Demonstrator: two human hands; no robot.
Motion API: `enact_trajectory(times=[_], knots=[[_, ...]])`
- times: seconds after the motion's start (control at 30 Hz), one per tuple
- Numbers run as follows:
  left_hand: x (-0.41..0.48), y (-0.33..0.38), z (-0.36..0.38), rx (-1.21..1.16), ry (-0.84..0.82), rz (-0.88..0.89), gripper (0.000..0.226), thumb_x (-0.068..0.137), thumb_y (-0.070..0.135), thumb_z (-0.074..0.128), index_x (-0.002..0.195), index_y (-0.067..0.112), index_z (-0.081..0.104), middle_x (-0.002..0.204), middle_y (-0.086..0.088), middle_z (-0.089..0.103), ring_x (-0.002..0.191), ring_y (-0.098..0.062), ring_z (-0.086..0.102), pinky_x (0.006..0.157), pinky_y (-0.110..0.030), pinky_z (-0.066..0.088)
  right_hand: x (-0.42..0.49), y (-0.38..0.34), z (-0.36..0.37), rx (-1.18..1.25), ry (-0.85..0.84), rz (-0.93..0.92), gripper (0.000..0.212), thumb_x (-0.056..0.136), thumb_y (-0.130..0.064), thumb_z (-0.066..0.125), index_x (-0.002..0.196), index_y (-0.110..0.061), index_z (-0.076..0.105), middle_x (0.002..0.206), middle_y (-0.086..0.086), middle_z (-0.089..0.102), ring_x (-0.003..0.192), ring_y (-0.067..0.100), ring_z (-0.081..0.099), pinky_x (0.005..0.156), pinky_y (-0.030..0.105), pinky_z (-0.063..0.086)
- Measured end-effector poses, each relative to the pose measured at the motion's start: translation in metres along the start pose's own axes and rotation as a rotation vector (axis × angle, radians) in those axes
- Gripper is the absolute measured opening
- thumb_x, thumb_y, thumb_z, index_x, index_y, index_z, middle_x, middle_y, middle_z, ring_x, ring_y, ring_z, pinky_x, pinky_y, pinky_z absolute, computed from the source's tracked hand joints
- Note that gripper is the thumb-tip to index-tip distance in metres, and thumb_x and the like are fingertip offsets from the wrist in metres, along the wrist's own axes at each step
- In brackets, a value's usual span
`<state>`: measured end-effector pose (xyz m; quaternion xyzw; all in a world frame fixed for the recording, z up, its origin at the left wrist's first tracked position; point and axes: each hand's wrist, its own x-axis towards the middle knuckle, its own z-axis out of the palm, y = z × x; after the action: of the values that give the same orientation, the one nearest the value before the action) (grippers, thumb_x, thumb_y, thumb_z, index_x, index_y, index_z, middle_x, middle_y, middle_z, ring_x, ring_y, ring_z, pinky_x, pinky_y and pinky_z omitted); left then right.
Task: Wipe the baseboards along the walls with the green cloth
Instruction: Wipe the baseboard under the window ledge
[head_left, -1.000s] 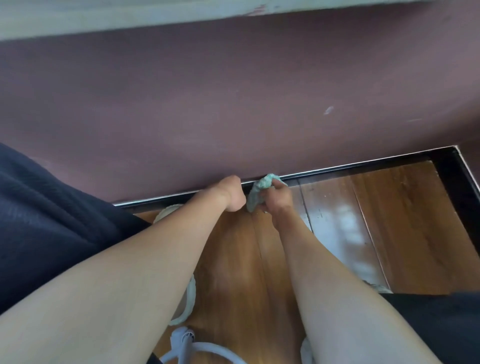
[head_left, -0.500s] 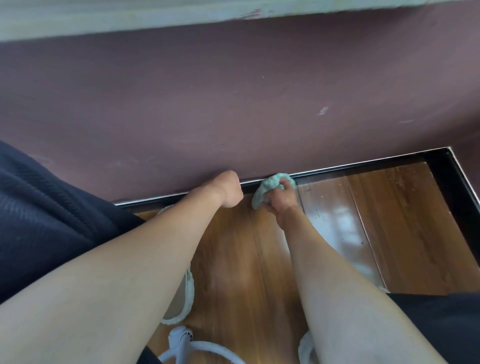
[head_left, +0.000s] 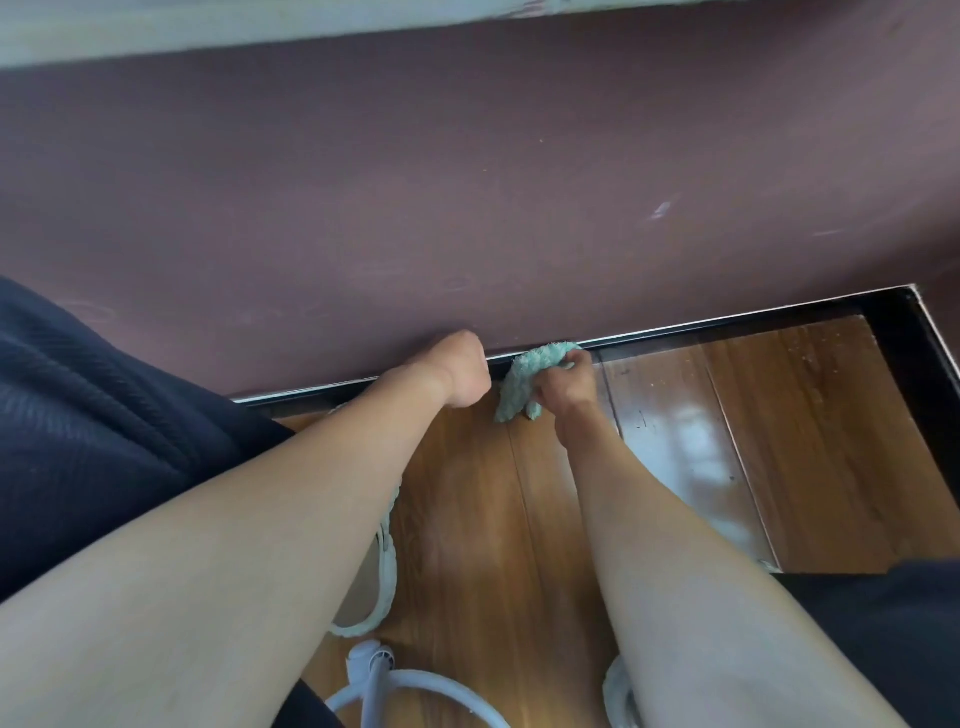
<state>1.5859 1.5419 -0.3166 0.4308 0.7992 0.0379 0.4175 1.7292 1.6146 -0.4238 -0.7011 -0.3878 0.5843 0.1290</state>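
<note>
My right hand (head_left: 563, 387) grips the bunched green cloth (head_left: 519, 382) and holds it against the dark baseboard (head_left: 727, 332) at the foot of the maroon wall. The cloth's upper end lies on the baseboard's top edge and its lower end hangs toward the wooden floor. My left hand (head_left: 460, 369) is just left of the cloth, fingers curled into a fist with the knuckles against the wall and baseboard. It holds nothing that I can see.
The baseboard turns a corner at the right (head_left: 914, 332). Glossy wooden floor (head_left: 779, 441) stretches below. A white shoe (head_left: 374, 597) and a white ring-shaped stand (head_left: 410, 691) sit near my legs. Dark clothing (head_left: 104, 415) fills the left.
My right hand has slid the cloth to the right along the baseboard, and more of the cloth now hangs loose below the hand. My left hand stays fisted at the wall.
</note>
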Motion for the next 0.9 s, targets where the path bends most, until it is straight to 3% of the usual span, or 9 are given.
enact_trajectory(times=[0.07, 0.13, 0.27, 0.4, 0.5, 0.57, 0.7, 0.77, 0.9], knots=[[0.001, -0.002, -0.002, 0.011, 0.017, 0.002, 0.026, 0.092, 0.003, 0.052, 0.103, 0.007, 0.075, 0.112, -0.014, 0.072, 0.107, -0.034, 0.067, 0.098, -0.043, 0.056, -0.006, 0.000, 0.010, -0.087, -0.084, -0.021, 0.046, 0.072, 0.000, 0.055, 0.116, -0.011, 0.045, 0.108, 0.020, 0.064, 0.101, 0.038, 0.066, 0.083, 0.045, 0.057], [0.003, -0.006, -0.003, 0.041, 0.036, 0.003, 0.024, 0.092, 0.007, 0.055, 0.102, 0.009, 0.076, 0.111, -0.012, 0.073, 0.104, -0.034, 0.068, 0.096, -0.042, 0.057, -0.018, 0.003, 0.029, -0.133, -0.220, -0.017, 0.036, 0.079, 0.006, 0.056, 0.110, -0.011, 0.047, 0.110, 0.020, 0.062, 0.102, 0.039, 0.064, 0.079, 0.045, 0.058], [0.003, -0.020, -0.005, 0.194, 0.004, -0.029, 0.028, 0.092, 0.015, 0.058, 0.116, 0.017, 0.072, 0.122, -0.008, 0.069, 0.108, -0.032, 0.066, 0.097, -0.041, 0.056, -0.031, 0.002, 0.054, -0.202, -0.413, -0.041, 0.027, 0.086, 0.008, 0.057, 0.087, -0.016, 0.045, 0.086, 0.018, 0.055, 0.078, 0.030, 0.057, 0.063, 0.038, 0.054], [0.005, -0.036, -0.009, 0.226, -0.048, -0.067, 0.032, 0.090, 0.009, 0.056, 0.118, 0.015, 0.070, 0.121, -0.010, 0.069, 0.107, -0.033, 0.067, 0.095, -0.041, 0.057, -0.015, -0.003, 0.042, -0.063, -0.286, -0.038, 0.033, 0.090, 0.011, 0.050, 0.073, -0.017, 0.049, 0.078, 0.013, 0.055, 0.066, 0.024, 0.053, 0.048, 0.025, 0.048], [0.004, -0.040, -0.010, 0.229, -0.049, -0.074, 0.028, 0.089, 0.005, 0.056, 0.111, 0.012, 0.071, 0.111, -0.011, 0.071, 0.099, -0.033, 0.068, 0.091, -0.041, 0.059, 0.005, 0.003, 0.022, 0.028, -0.033, -0.016, 0.021, 0.086, 0.005, 0.047, 0.084, -0.011, 0.060, 0.085, 0.017, 0.065, 0.076, 0.028, 0.065, 0.069, 0.039, 0.059], [0.005, -0.039, -0.008, 0.227, -0.043, -0.065, 0.025, 0.090, 0.004, 0.057, 0.109, 0.011, 0.071, 0.105, -0.011, 0.071, 0.095, -0.032, 0.068, 0.089, -0.042, 0.060, 0.010, 0.006, 0.014, 0.023, 0.044, 0.014, 0.022, 0.082, 0.001, 0.046, 0.097, -0.008, 0.060, 0.094, 0.021, 0.068, 0.084, 0.032, 0.068, 0.079, 0.045, 0.059], [0.008, -0.035, -0.007, 0.211, -0.047, -0.061, 0.026, 0.090, 0.010, 0.056, 0.111, 0.013, 0.070, 0.110, -0.011, 0.070, 0.099, -0.033, 0.067, 0.092, -0.042, 0.058, -0.018, -0.007, 0.029, -0.022, -0.183, 0.023, 0.020, 0.085, 0.009, 0.057, 0.090, -0.010, 0.053, 0.087, 0.019, 0.061, 0.073, 0.029, 0.063, 0.066, 0.044, 0.057], [0.009, -0.032, -0.006, 0.192, -0.049, -0.058, 0.026, 0.091, 0.014, 0.055, 0.112, 0.015, 0.071, 0.113, -0.011, 0.070, 0.102, -0.033, 0.067, 0.094, -0.041, 0.057, -0.030, -0.013, 0.040, -0.015, -0.307, 0.042, 0.026, 0.085, 0.008, 0.065, 0.095, -0.011, 0.049, 0.091, 0.020, 0.062, 0.078, 0.031, 0.063, 0.067, 0.042, 0.057], [0.010, -0.024, -0.005, 0.169, -0.084, -0.042, 0.030, 0.086, 0.010, 0.055, 0.109, 0.012, 0.074, 0.113, -0.011, 0.072, 0.102, -0.033, 0.068, 0.095, -0.042, 0.057, -0.031, -0.011, 0.030, 0.075, -0.325, 0.041, 0.028, 0.085, 0.008, 0.065, 0.095, -0.016, 0.053, 0.097, 0.015, 0.065, 0.086, 0.028, 0.064, 0.072, 0.034, 0.056]])
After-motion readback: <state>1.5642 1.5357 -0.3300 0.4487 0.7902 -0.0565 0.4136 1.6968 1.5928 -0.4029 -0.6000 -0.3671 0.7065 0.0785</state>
